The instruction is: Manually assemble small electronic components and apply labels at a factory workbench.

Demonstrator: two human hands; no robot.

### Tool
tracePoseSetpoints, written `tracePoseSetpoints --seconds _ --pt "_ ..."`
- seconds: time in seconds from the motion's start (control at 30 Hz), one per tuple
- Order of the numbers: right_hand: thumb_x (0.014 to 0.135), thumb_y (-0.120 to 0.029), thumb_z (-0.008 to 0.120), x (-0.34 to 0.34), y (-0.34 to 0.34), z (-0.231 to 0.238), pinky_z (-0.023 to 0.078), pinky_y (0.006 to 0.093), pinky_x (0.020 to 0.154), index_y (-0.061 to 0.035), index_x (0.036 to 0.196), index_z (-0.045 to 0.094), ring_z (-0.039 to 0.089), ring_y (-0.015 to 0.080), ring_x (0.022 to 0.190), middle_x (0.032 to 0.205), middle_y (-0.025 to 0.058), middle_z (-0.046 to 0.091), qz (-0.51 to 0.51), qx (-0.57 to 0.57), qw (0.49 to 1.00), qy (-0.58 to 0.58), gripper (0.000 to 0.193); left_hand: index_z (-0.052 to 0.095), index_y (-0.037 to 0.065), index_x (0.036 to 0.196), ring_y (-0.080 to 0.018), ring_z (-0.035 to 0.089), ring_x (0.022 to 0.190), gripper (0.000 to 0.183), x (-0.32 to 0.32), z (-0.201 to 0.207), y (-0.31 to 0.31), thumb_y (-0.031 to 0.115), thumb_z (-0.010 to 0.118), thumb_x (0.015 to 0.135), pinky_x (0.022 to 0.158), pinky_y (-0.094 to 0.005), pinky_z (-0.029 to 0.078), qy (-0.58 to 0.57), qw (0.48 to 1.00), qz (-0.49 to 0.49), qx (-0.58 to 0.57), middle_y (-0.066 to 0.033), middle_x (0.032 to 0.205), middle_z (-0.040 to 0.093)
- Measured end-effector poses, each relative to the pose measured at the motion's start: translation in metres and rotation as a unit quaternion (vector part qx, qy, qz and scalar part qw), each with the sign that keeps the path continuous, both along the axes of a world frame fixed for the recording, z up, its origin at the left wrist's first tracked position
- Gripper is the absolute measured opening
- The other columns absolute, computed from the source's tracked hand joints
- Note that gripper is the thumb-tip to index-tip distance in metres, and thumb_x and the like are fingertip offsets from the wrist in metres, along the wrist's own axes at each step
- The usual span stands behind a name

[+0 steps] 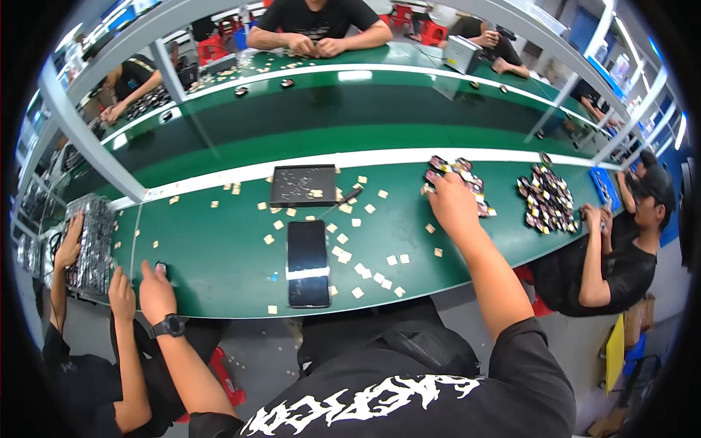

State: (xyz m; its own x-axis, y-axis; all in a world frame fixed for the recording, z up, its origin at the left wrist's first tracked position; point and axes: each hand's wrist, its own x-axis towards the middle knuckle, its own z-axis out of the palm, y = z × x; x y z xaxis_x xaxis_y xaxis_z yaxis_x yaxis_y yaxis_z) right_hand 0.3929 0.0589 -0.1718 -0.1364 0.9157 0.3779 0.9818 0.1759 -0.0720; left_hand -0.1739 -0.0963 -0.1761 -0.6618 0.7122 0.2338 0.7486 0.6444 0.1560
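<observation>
My left hand (157, 296), with a black watch on its wrist, is at the left part of the green bench. Its fingers close on a small black-and-pink part (161, 269). My right hand (454, 204) reaches forward to a loose pile of small dark parts (478, 187) with pink and white patches. Its fingers are bent at the pile's left edge, around a small dark part (431, 177) that they partly hide. A dark phone-like slab (308, 263) lies face up between my hands. Small cream squares (345, 257) are scattered around it.
A black tray (303, 185) with bits in it sits behind the slab. A second parts pile (546, 198) lies farther right, near a seated co-worker (621, 241). At far left, another person's hand (71, 244) touches stacked clear trays (91, 244). A conveyor (328, 109) runs beyond the white ledge.
</observation>
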Motion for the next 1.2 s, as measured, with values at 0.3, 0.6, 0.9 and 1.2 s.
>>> tracePoseSetpoints --seconds 0.3,0.6,0.9,1.2 --pt "0.085 -0.008 0.059 0.016 0.037 -0.018 0.056 0.0477 0.072 -0.0068 0.093 0.07 0.07 0.0357 0.085 0.098 0.0154 0.068 -0.032 -0.049 0.987 -0.151 0.014 -0.016 0.005 0.158 -0.056 0.042 0.135 0.117 0.179 0.145 -0.05 0.076 0.047 0.091 0.114 -0.0588 0.034 -0.695 0.269 -0.613 0.261 -0.0485 0.14 0.039" --pt "0.082 -0.015 0.07 -0.022 -0.003 0.0 0.053 0.0437 0.069 -0.0063 0.096 0.072 0.066 0.0326 0.076 0.089 0.0105 0.066 0.105 0.024 0.994 -0.031 0.016 0.006 -0.01 0.155 -0.0371 0.026 0.15 0.122 0.223 0.14 -0.056 0.076 0.058 0.085 0.119 -0.0486 0.024 -0.738 0.104 -0.601 0.291 -0.0312 0.161 0.022" --pt "0.076 -0.003 0.078 -0.063 -0.071 0.023 0.046 0.0347 0.049 -0.0084 0.096 0.071 0.059 0.0237 0.057 0.075 0.0068 0.061 0.258 0.158 0.952 0.036 0.022 0.026 -0.008 0.155 -0.0343 0.036 0.145 0.099 0.231 0.139 -0.02 0.063 0.056 0.095 0.117 -0.0468 0.029 -0.686 0.069 -0.666 0.284 -0.0251 0.162 0.022" --pt "0.067 -0.002 0.08 -0.091 -0.127 0.062 0.04 0.0276 0.047 -0.0063 0.097 0.071 0.054 0.0133 0.057 0.077 -0.0001 0.057 0.5 0.151 0.852 -0.048 0.032 0.04 0.001 0.151 -0.0137 0.064 0.097 0.053 0.246 0.023 -0.022 0.022 0.055 0.105 0.079 -0.0266 0.053 -0.841 0.43 -0.329 -0.02 -0.0091 0.125 0.061"
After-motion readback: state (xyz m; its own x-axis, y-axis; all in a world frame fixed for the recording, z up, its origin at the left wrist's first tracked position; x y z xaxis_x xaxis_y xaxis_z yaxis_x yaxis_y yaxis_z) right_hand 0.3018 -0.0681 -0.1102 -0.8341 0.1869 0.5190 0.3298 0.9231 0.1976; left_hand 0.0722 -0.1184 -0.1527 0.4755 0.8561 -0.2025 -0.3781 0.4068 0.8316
